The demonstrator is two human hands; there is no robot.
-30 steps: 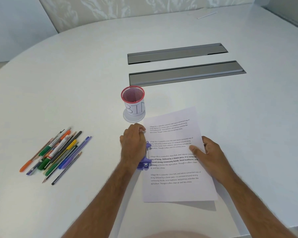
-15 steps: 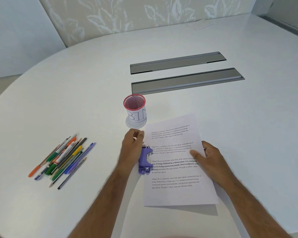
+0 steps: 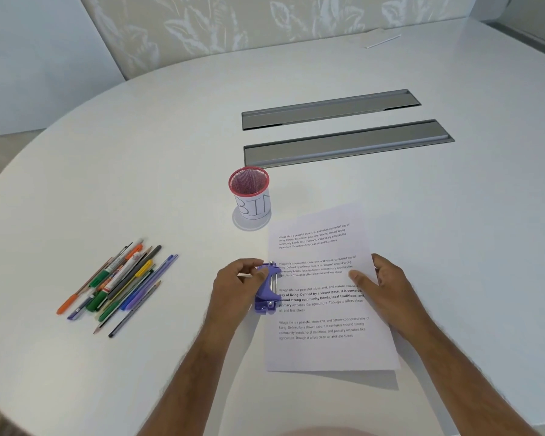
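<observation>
Left grip [image 3: 239,286] has slid off the top of the purple hole punch [image 3: 268,291] and now pinches its far end.
The punch straddles the left edge of the printed sheet [image 3: 321,347]; right grip [image 3: 381,284], open, presses it flat. Keep it pinned and move the punch squarely.

The sheet [image 3: 324,350] is white paper printed with four blocks of text. It lies flat on the table [image 3: 139,152], slightly skewed, with its far left corner just beside the bin [image 3: 251,196]. The punch [image 3: 268,291], purple plastic with two metal rods, lies lengthwise along the sheet's left edge, nearer than the bin.
</observation>
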